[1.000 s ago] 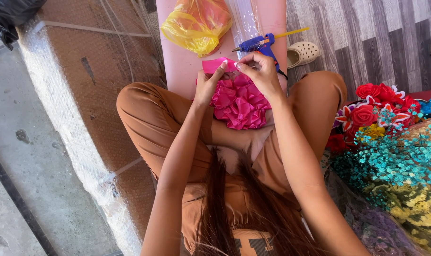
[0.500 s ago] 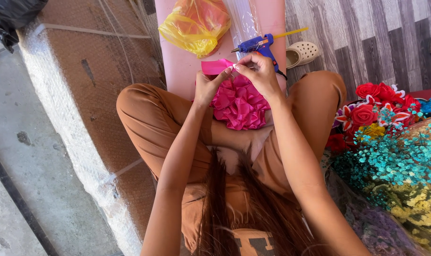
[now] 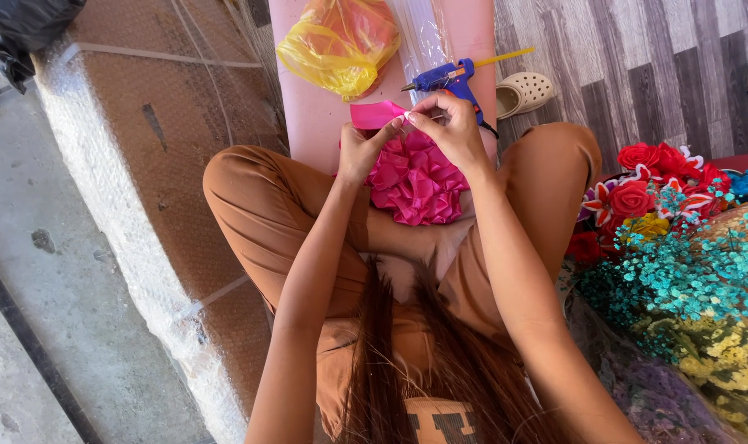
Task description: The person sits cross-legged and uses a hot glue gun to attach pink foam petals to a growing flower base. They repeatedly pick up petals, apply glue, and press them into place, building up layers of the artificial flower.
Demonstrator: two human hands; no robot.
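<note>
I sit cross-legged with a ball of folded pink ribbon petals in my lap. My left hand and my right hand meet above it and pinch a flat pink ribbon strip between their fingertips. The strip sticks out to the left over a pink board. A blue glue gun with a yellow glue stick lies on the board just beyond my right hand.
A yellow plastic bag lies at the far end of the board. A wrapped brown block stands at my left. Red ribbon roses, teal dried flowers and yellow ones crowd my right. A beige clog rests on the plank floor.
Both hands have stayed above the pink ball, with small finger movements on the ribbon strip. Nothing else has moved.
</note>
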